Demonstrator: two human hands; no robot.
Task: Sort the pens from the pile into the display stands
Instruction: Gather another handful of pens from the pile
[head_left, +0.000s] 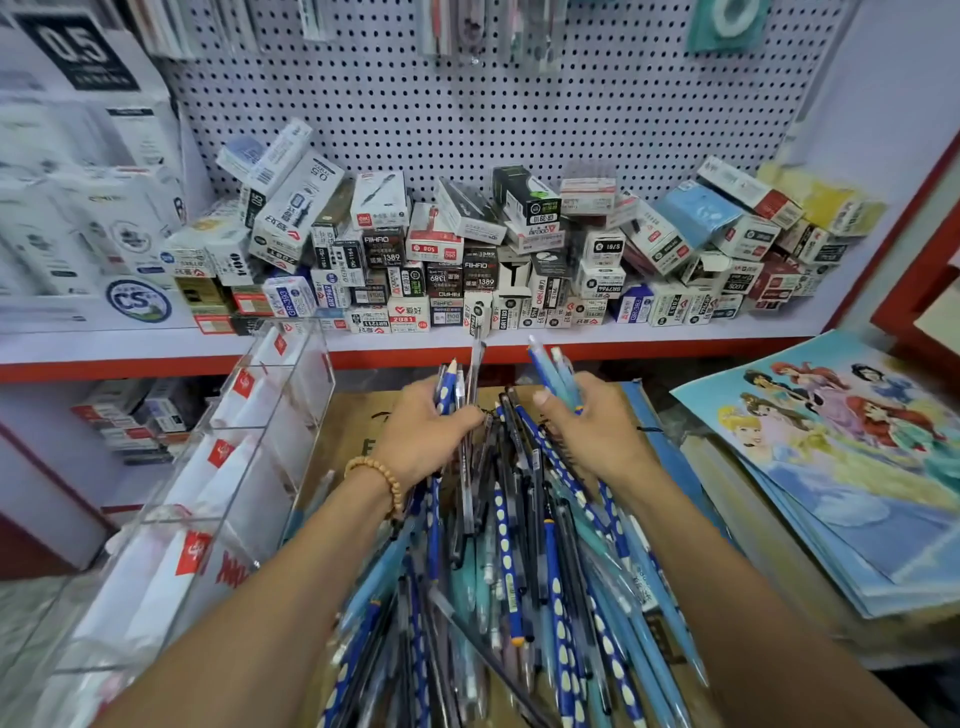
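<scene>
Pile of pens (519, 571): a dense heap of blue dotted, light blue, teal and dark-barrelled pens lying roughly lengthwise on a cardboard sheet (353, 415) that covers the tabletop, directly below the viewer. Left hand (426, 431): fingers curled round a small bundle at the far end of the pile, its grip closed on a blue dotted pen, a clear pen and a few others whose tips stand up past the knuckles. Right hand (592, 421): grip likewise closed, holding a few light blue pens (556, 374) that point up and away. A beaded bracelet (379, 478) sits on the left wrist.

Clear display stand (244, 457): tiered acrylic compartments just left of the pile, lined with white cards bearing red marks; no pens are visible in it, so sorting appears to be at an early stage.

Suggested handling: each fist seems to be gathering one kind. The light blue bundle looks uniform; the left bundle looks mixed and would benefit from being thinned to a single type before it is dropped. Align tips one way, then lower each bundle upright into its own compartment.

Surroundings: a shelf (675, 332) stacked with pen boxes (436, 260) before a pegboard (519, 104); cartoon-printed sheets (841, 441) at right.
</scene>
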